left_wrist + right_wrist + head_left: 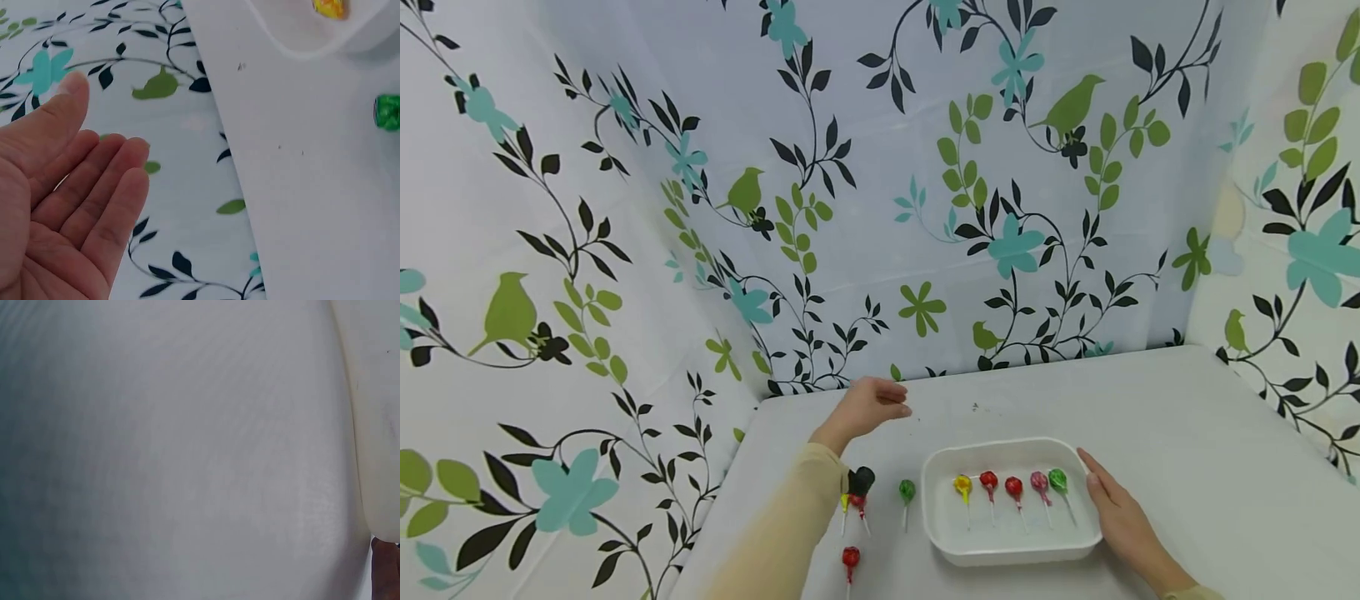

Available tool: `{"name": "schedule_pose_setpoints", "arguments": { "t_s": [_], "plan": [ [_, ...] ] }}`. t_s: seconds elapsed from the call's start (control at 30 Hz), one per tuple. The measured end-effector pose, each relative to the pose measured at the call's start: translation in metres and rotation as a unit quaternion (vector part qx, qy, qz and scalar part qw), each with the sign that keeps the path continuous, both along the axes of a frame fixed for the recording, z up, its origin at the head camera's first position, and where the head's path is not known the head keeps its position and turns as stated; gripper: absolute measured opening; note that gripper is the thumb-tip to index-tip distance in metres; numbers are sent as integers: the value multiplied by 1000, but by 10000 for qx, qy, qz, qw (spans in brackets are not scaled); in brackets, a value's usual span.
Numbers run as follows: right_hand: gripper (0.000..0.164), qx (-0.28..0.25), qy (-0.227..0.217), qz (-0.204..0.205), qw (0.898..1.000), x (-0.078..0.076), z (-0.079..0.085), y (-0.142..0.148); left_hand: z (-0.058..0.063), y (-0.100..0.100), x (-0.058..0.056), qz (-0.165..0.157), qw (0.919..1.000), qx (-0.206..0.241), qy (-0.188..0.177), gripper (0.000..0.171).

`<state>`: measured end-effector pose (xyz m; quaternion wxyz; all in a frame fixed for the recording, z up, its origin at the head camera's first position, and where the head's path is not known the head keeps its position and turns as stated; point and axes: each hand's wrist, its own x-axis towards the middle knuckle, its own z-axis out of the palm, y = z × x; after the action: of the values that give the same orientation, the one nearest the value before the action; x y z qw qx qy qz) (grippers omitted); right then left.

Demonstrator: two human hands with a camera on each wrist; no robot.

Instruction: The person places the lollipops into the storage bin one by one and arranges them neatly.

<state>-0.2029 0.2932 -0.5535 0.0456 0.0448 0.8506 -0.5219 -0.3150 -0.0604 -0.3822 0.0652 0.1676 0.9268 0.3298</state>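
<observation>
My left hand (867, 408) hovers over the back left of the table, holding nothing; in the left wrist view its fingers (94, 194) are loosely extended. With straight fingers, my right hand (1123, 517) rests against the right side of a white tray (1011, 548). Inside the tray lie a yellow lollipop (962, 485), two red ones, a pink lollipop (1039, 481) and a green one. Left of the tray are a green lollipop (907, 490) and a red lollipop (850, 558). Another red and a yellow one are partly hidden by the left wrist.
The white table (1187, 433) meets a patterned curtain (865, 250) at the back and sides. Small dark specks mark the table behind the tray. A black device (861, 481) sits on the left wrist. The right wrist view is mostly a blurred pale surface.
</observation>
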Motion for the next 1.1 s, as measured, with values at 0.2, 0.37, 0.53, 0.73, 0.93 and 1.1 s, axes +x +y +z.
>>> {"name": "schedule_pose_setpoints", "arguments": {
  "t_s": [0.2,0.37,0.53,0.73,0.93,1.1],
  "plan": [
    [65,71,67,35,9999,2,-4,2,2,-68,9,752,9948,567,388,32],
    [64,156,125,77,9998,5,-7,5,-6,-109,24,1173,9886,845,422,37],
    [65,187,18,107,9998,7,-7,9,-23,-135,37,1497,9819,1123,301,38],
    [64,263,-11,132,9996,6,-5,8,-53,-155,56,1727,9731,1514,182,35],
    [65,160,-49,165,9997,0,1,4,-88,-167,78,1654,9702,1773,-34,34],
    [64,198,146,170,9996,-2,6,-1,-110,-174,92,1624,9730,1633,-184,35]
  ]
}}
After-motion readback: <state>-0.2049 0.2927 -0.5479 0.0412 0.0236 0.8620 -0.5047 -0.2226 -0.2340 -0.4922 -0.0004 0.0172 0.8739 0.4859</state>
